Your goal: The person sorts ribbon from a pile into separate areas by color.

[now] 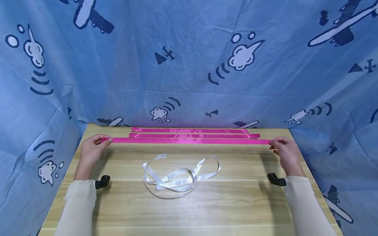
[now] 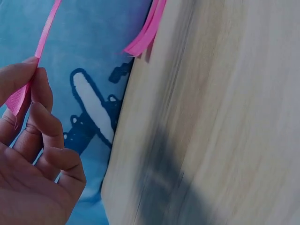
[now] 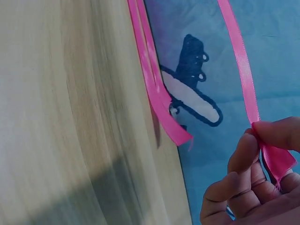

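**Pink ribbon held taut by its ends**

Here the left hand [image 1: 92,148] and right hand [image 1: 284,151] each pinch one end of the pink ribbon [image 1: 189,141], stretched across the worktop [image 1: 189,203]. It looks light, limp and slippery (satin), best gripped at its ends.

held ribbon [image 1: 189,141]: hot pink, glossy sheen w/ pale highlights
two far ribbons [image 1: 192,133]: same hot pink, shiny, whitish glare mid-length
loose ribbon [image 1: 180,175]: white satin, plain, no print
counter [image 1: 189,203]: light wood grain, yellow-tan w/ darker streaks & a grey shadow patch
backdrop cloth [image 1: 189,65]: mid blue; cartoon print of white planes w/ navy outlines, white puff clouds, navy curved dashes, small navy triangles
sleeves [image 1: 78,209]: plain cream/beige
wrist mounts [image 1: 102,182]: black
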